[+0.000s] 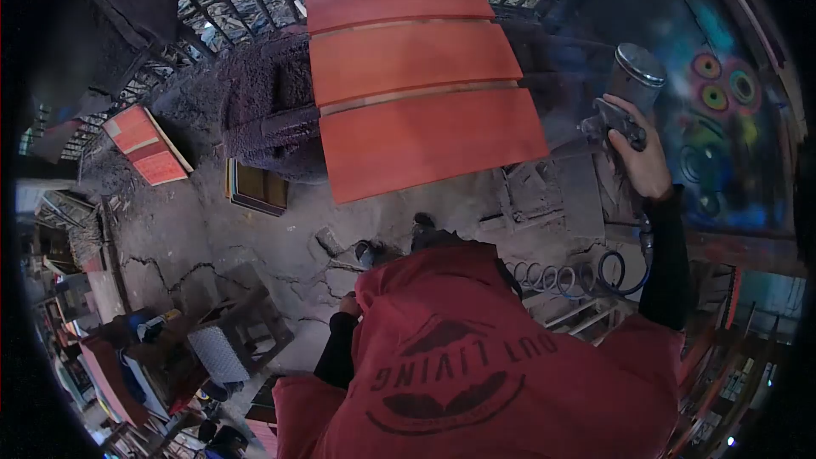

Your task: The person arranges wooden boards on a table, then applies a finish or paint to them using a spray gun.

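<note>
My right hand (648, 161) is wrapped round the grip of a spray gun (623, 121), which has a metal paint cup (637, 72) on top. The gun's nozzle points left, towards several orange-red painted boards (433, 140) lying side by side with narrow gaps between them. It is to the right of the boards and apart from them. Low beside my body, my left hand (349, 304) shows only in part next to the red shirt, and its fingers cannot be made out.
A coiled air hose (561, 279) hangs below my right arm. Dark, paint-crusted cloth (272, 110) bulges left of the boards. A red-orange panel (149, 144) and a stack of boards (257, 189) are on the cracked floor. A stool (242, 327) stands lower left; a paint-stained panel (722, 136) rises at right.
</note>
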